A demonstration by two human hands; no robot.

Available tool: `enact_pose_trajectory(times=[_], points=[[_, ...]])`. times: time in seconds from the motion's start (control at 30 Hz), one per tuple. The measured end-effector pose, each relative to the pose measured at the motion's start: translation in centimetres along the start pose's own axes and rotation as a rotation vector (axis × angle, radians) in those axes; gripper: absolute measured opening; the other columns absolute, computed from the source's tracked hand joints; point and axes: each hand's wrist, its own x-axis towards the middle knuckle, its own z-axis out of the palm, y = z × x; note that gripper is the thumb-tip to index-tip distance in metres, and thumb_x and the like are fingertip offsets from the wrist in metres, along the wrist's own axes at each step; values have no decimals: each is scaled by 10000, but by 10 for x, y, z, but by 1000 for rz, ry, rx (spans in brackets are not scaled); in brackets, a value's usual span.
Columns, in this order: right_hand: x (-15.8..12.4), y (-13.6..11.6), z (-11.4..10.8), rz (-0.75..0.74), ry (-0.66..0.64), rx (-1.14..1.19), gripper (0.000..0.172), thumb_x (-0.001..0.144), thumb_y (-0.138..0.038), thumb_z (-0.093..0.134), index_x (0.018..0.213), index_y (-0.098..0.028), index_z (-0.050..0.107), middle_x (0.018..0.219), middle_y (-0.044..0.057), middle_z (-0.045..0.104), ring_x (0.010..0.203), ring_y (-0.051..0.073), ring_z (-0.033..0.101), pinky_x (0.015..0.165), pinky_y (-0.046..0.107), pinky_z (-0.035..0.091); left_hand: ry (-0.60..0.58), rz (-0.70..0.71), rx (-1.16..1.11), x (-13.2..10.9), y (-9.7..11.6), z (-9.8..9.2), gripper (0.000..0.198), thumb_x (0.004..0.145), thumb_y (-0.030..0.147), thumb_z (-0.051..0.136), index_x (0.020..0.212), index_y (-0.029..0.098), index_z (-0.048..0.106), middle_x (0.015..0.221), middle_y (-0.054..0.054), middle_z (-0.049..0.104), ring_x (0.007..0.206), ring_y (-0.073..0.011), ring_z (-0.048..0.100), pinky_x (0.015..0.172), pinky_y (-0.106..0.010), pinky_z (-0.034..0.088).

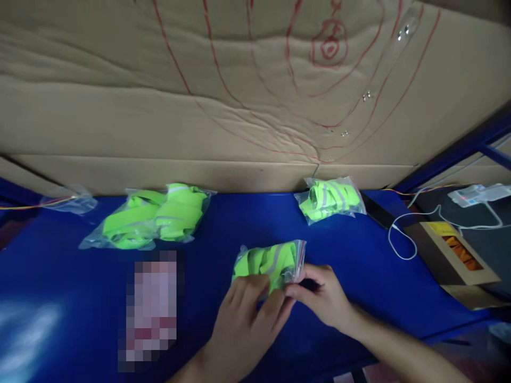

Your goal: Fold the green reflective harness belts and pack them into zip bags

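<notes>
A clear zip bag (265,260) with a rolled neon green strap and grey stripe lies on the blue table in front of me. My left hand (249,314) presses on the bag's near side, its fingers bent over the plastic. With thumb and forefinger, my right hand (319,292) pinches the bag's right end near the red-lined zip edge. Two bagged green straps (154,215) lie side by side at the back left. Another bagged green strap (329,198) rests at the back right.
A pixelated patch (154,303) covers something at the left. A dark phone (377,210) with a white cable (403,258) lies at the back right, near a cardboard box (455,255). Behind the blue table (223,218) stands a cardboard wall (239,117) with red lines.
</notes>
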Motion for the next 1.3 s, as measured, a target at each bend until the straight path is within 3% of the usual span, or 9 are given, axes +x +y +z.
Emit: enact_pose_trajectory(times=[0.1, 0.2, 0.33, 0.53, 0.63, 0.8, 0.9, 1.07, 1.3], points=[[-4, -1, -2, -87, -45, -145, 241, 913, -323, 764, 733, -196, 667, 673, -20, 658, 609, 113, 561, 624, 232, 425, -125, -73, -164, 3, -1, 0, 271, 935, 375, 703, 1115, 211, 585, 956, -74, 672, 872, -221, 651, 781, -355, 557], [-4, -3, -1, -124, -131, -168, 323, 977, -338, 687, 700, -187, 621, 659, -20, 614, 617, 102, 539, 619, 223, 401, -165, -71, -224, 7, -3, -1, 289, 936, 480, 683, 1062, 226, 631, 944, -70, 659, 849, -224, 637, 745, -358, 549], [-2, -4, -2, -262, -203, -190, 348, 1031, -378, 605, 750, -173, 617, 701, -5, 619, 656, 101, 551, 653, 224, 407, -178, -144, -312, 11, -2, -7, 101, 1010, 316, 579, 1042, 241, 637, 981, -57, 626, 845, -183, 624, 747, -320, 543], [-1, -2, 0, -376, -169, -266, 442, 1062, -470, 520, 733, -180, 575, 659, -16, 586, 634, 101, 517, 653, 238, 388, -264, -185, -382, 6, 1, -12, 38, 964, 209, 626, 981, 242, 637, 965, -38, 609, 881, -178, 603, 782, -312, 511], [-2, 0, 2, -419, -141, -264, 434, 1057, -488, 518, 755, -183, 581, 657, -19, 584, 632, 99, 513, 656, 237, 391, -252, -199, -381, 4, 1, -11, 41, 963, 212, 634, 987, 241, 651, 960, -32, 607, 877, -175, 595, 787, -313, 490], [-3, 2, 2, -426, -134, -262, 371, 1042, -459, 560, 787, -190, 569, 679, -23, 601, 642, 95, 523, 657, 229, 395, -218, -192, -329, 4, 2, -12, 71, 954, 230, 669, 1021, 222, 645, 946, -27, 616, 851, -175, 581, 789, -329, 452], [-4, 3, 3, -433, -123, -245, 335, 1022, -423, 613, 788, -190, 563, 679, -29, 616, 640, 88, 538, 670, 223, 405, -282, -196, -378, 4, 3, -14, 25, 964, 207, 631, 973, 230, 635, 914, -14, 611, 812, -176, 565, 761, -337, 430], [-3, 0, 5, -391, -115, -221, 295, 988, -351, 687, 773, -186, 573, 684, -18, 648, 640, 95, 575, 666, 220, 424, -370, -340, -497, 5, 4, -17, 61, 992, 214, 565, 969, 236, 617, 965, -25, 603, 889, -186, 572, 791, -338, 452], [-2, 0, 4, -321, -133, -200, 245, 998, -307, 664, 796, -182, 604, 704, -3, 658, 640, 97, 582, 642, 208, 428, -340, -320, -533, 4, 3, -16, 77, 963, 154, 551, 947, 220, 585, 947, -31, 594, 866, -185, 557, 774, -344, 429]])
